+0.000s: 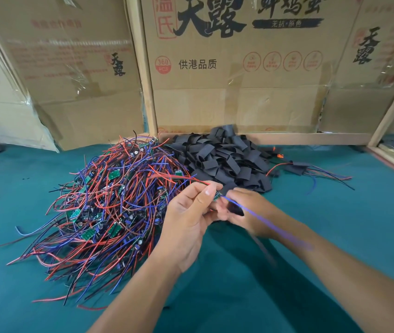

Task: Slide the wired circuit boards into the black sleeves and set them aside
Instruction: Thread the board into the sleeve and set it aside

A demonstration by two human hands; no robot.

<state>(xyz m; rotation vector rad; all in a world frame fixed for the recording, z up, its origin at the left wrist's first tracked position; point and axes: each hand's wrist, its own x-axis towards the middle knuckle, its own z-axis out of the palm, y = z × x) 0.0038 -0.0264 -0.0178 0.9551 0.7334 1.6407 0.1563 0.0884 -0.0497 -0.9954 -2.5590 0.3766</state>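
A: From the head view, what surrounds the sleeve pile [225, 159]?

B: Just left of the sleeve pile, touching it, spreads a big tangle of wired boards [109, 207], red, blue and black leads splaying outward. Behind the pile stands a wall of cardboard boxes [234, 68] with a wooden strip at its foot. Right of the pile lie a few finished sleeved boards [298, 168], their wires trailing away from it.

A: And the open room?

B: The green surface [359, 212] lies bare in front of the pile and to its right, up to a wooden frame at the far right edge. The tangle fills the left side.

A: Where is the board being worked?

B: In front of the pile, near its front edge. The left hand [188, 219] pinches a small circuit board [217, 196] between thumb and fingertips, a red wire running back toward the tangle. The right hand [246, 212], blurred, grips a black sleeve [235, 209] just beside the board; a blue wire crosses over the right forearm.
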